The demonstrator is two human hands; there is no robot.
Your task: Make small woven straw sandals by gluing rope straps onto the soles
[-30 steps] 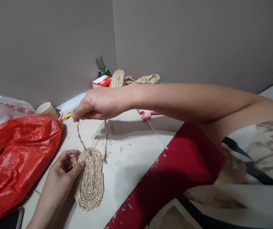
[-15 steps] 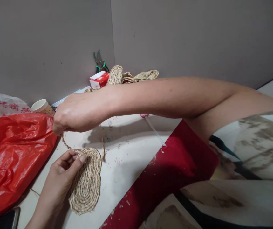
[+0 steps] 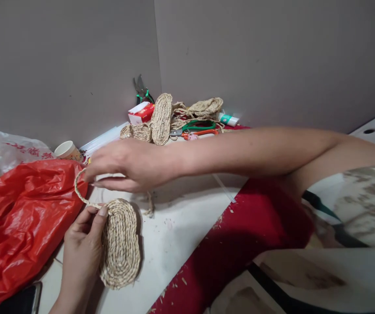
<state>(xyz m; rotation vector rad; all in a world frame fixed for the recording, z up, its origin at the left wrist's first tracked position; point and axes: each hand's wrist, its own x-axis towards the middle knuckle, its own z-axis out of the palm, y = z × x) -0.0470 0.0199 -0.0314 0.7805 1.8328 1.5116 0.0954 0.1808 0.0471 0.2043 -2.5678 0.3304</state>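
The braided mat [image 3: 122,244] is pale tan, with lines that go round and round in long ovals. One bag [image 3: 26,218] is bright red; the other bag [image 3: 7,150] is whitish with red writing. The little box [image 3: 141,113] is red and white. The cloth [image 3: 226,235] is dark red. The sleeve [image 3: 360,196] is white with brown blotches.

Single head-worn view, directed forward and down from above at near range. The left hand [image 3: 84,235] and the right hand [image 3: 122,165] lie left of centre, over the table [image 3: 166,244], with the grey wall [image 3: 239,65] beyond filling the upper field.
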